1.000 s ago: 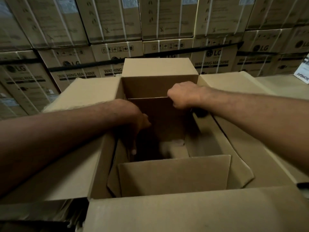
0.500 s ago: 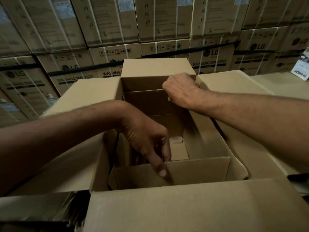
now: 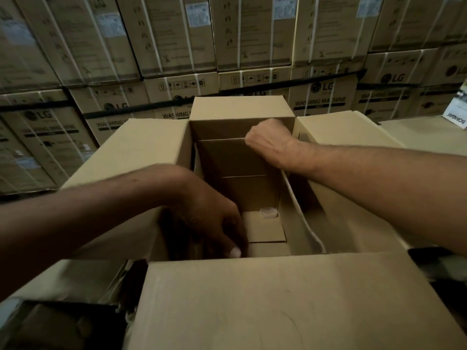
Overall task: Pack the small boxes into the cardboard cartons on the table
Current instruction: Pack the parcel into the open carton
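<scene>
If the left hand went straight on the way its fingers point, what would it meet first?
Probably the brown cardboard carton's near inner wall, just below the left hand; depth there is unclear.

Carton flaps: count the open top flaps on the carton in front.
4: far flap, left flap, right flap, near flap at the bottom. The right hand grips the liner inside; none look hidden.

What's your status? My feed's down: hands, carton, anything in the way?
Right hand grips top edge of cardboard liner. Left hand low inside carton, fingers' grasp hidden. Carton open, flaps out. Nothing else over the opening.
</scene>
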`<move>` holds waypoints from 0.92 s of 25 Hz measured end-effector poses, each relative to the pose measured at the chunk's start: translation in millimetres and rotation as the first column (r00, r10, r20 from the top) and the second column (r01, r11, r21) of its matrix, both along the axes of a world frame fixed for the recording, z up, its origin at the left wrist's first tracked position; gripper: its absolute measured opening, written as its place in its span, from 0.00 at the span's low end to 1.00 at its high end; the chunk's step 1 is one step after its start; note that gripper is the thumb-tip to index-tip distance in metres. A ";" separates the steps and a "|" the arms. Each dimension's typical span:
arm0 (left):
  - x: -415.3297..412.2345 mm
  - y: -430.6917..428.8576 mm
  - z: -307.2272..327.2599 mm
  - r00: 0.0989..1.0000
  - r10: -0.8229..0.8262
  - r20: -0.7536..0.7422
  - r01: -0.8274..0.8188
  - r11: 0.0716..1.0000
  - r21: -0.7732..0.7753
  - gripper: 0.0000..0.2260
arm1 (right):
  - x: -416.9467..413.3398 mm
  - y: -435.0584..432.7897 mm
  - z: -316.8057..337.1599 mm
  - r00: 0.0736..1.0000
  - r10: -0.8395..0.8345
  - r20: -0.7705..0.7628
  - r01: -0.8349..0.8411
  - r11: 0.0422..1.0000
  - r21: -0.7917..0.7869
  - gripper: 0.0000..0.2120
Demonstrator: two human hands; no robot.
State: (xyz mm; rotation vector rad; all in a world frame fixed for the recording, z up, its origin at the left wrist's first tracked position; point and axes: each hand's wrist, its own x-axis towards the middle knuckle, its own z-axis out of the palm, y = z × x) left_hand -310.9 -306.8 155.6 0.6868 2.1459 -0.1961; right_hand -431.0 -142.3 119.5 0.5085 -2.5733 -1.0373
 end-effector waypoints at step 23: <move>34.0 -1.4 0.6 0.897 0.022 -0.441 0.055 0.985 0.161 0.14 | 132.3 30.4 26.5 0.846 0.076 0.528 0.089 0.956 -0.281 0.23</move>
